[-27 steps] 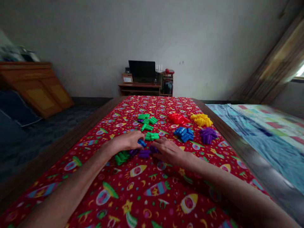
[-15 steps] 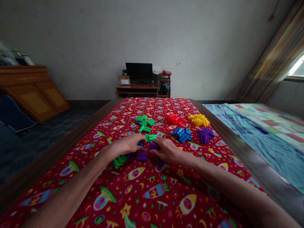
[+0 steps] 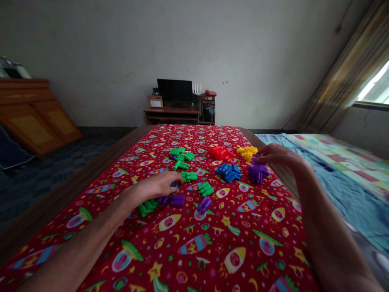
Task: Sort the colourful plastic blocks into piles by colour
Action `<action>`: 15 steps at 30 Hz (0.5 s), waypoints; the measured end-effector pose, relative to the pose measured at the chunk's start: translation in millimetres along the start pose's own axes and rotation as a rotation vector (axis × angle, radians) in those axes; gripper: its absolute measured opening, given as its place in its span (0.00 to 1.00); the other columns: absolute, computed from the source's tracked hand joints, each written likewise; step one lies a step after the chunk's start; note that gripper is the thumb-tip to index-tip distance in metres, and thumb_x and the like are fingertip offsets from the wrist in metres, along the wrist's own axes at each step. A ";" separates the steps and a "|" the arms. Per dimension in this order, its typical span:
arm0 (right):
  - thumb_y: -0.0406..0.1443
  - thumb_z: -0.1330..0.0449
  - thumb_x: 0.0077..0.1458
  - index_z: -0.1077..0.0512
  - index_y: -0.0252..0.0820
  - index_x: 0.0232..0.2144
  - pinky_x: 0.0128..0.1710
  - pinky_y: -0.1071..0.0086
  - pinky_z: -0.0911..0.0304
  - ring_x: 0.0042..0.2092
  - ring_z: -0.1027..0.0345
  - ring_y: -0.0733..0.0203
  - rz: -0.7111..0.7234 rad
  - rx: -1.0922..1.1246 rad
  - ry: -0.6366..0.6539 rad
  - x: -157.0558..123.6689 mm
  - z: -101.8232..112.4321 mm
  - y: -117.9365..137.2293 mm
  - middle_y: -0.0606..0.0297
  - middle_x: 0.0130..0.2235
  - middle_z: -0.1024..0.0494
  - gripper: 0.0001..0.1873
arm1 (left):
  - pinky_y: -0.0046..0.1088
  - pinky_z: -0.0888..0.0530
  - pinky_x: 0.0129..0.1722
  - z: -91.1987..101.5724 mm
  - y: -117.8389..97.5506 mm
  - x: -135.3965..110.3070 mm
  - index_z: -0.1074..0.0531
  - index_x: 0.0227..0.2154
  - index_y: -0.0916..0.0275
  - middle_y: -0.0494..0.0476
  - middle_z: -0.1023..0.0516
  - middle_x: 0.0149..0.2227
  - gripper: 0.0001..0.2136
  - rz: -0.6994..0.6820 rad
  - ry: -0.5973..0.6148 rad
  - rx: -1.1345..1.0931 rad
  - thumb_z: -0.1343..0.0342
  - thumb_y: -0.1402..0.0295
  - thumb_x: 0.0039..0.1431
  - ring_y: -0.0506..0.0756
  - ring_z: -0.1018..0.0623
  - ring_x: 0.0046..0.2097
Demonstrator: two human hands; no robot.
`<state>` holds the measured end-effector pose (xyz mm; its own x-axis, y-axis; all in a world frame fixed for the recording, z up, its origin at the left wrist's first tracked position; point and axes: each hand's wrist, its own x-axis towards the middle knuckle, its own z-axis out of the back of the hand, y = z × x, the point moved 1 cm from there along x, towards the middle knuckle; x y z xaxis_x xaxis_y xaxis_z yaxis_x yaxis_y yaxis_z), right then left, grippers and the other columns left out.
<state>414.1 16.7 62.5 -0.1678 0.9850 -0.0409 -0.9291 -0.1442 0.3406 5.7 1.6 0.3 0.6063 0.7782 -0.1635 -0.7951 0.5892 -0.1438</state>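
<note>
My right hand reaches to the far right, its fingers closed on a purple plastic building block just above the pile of purple blocks. Left of centre, my left hand has its fingers curled round a blue building block, which shows only in part. Close by lie green blocks, partly under the left wrist, and purple blocks. A single purple block and a green block rest near the middle of the red patterned cloth.
Piles of blue blocks, red blocks and yellow blocks stand on the right. More green blocks lie farther back, with a purple piece among them. Beyond the table are a desk with a monitor and, to the right, a bed.
My right hand has moved from the middle to the far right, carrying a purple block to the purple pile. A green block and a purple block are now uncovered. The left hand stays in place.
</note>
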 end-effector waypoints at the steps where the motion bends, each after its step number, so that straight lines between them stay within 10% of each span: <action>1: 0.39 0.38 0.49 0.20 0.37 0.35 0.30 0.71 0.39 0.31 0.28 0.59 -0.024 0.020 0.051 -2.0 1.2 -10.1 0.60 0.30 0.20 0.13 | 0.27 0.30 0.49 1.4 -1.5 -0.7 0.26 0.46 0.62 0.58 0.23 0.48 0.14 0.003 0.007 0.004 0.44 0.70 0.56 0.57 0.23 0.50; 15: 0.28 0.38 0.45 0.23 0.34 0.25 0.25 0.72 0.35 0.28 0.28 0.59 -0.340 -0.009 0.203 -3.7 -9.1 -35.3 0.57 0.25 0.23 0.04 | 0.27 0.30 0.49 2.5 -0.8 -2.0 0.28 0.48 0.60 0.58 0.23 0.49 0.15 0.011 0.025 0.037 0.46 0.67 0.57 0.57 0.24 0.50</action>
<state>444.5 17.3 42.1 0.0889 0.9380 -0.3352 -0.9457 0.1851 0.2672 5.1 0.1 3.2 0.5976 0.7791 -0.1895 -0.8013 0.5888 -0.1060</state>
